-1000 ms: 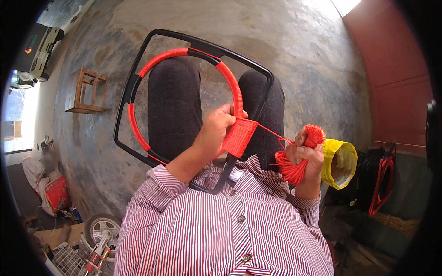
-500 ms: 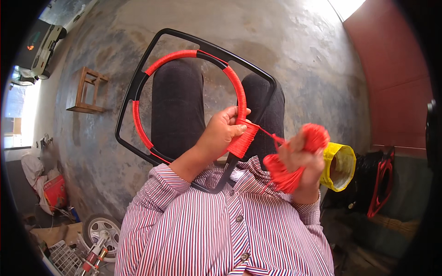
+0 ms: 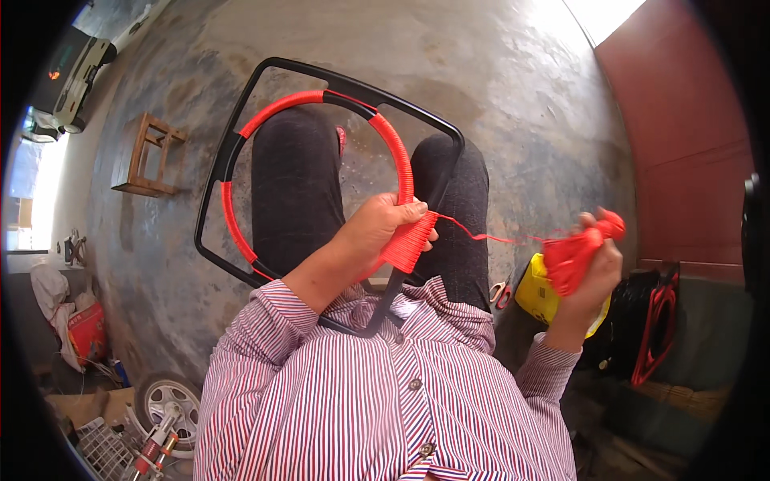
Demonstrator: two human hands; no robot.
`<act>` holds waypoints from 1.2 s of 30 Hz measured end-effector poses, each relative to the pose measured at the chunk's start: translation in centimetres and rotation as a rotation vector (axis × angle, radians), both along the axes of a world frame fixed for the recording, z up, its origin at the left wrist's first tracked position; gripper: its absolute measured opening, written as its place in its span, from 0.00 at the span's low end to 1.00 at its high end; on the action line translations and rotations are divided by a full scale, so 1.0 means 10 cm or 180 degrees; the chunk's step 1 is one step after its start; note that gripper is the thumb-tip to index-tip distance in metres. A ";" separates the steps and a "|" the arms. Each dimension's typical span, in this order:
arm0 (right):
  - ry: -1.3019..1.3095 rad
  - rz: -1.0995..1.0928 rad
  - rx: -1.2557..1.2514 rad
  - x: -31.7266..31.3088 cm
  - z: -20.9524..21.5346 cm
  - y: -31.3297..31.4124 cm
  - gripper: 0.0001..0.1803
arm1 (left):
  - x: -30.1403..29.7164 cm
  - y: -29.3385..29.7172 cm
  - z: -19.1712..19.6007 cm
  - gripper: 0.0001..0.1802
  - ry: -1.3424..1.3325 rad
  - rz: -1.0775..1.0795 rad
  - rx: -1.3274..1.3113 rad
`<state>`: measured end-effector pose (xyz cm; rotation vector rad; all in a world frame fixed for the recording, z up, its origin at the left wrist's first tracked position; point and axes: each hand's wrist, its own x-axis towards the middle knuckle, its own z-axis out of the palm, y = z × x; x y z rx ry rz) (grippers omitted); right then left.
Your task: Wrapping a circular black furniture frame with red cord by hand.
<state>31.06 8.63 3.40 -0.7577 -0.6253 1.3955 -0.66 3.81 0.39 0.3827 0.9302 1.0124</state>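
Across my thighs lies a black frame (image 3: 210, 192), roughly square with rounded corners, holding a ring (image 3: 393, 146) largely wrapped in red cord. My left hand (image 3: 370, 232) grips the ring where a wide, tight red cord wrapping (image 3: 410, 243) joins it to the frame's near right corner. Thumb and fingers press on either side there. Out to the right, my right hand (image 3: 595, 268) is closed round a loose bundle of red cord (image 3: 571, 258). One thin strand (image 3: 481, 236) runs, slightly slack, from the bundle to the wrapping.
A yellow container (image 3: 537, 290) stands below my right hand, with scissors (image 3: 500, 295) beside it on the floor. Black and red frames (image 3: 656, 329) lean farther right. At left are a wooden stool (image 3: 148, 156), a wheel (image 3: 170, 405) and a red bag (image 3: 87, 333).
My right hand has swung out to the right and slightly up with the cord bundle, lengthening the strand. The frame has shifted a little left, and the scissors have come into view.
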 end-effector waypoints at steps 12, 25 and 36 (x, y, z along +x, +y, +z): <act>-0.3301 0.1956 0.0732 -1.24 -0.17 0.07 0.45 | -0.15 -0.07 0.17 0.08 0.0028 -0.0360 0.0024; -0.1143 0.0928 0.0702 -1.58 -0.12 0.29 0.21 | -0.05 -0.03 0.08 0.10 -0.0098 -0.0204 0.0028; -0.4136 0.2257 0.0449 -0.89 0.07 -0.15 0.06 | -0.15 0.02 0.05 0.09 -0.0143 0.0037 0.0068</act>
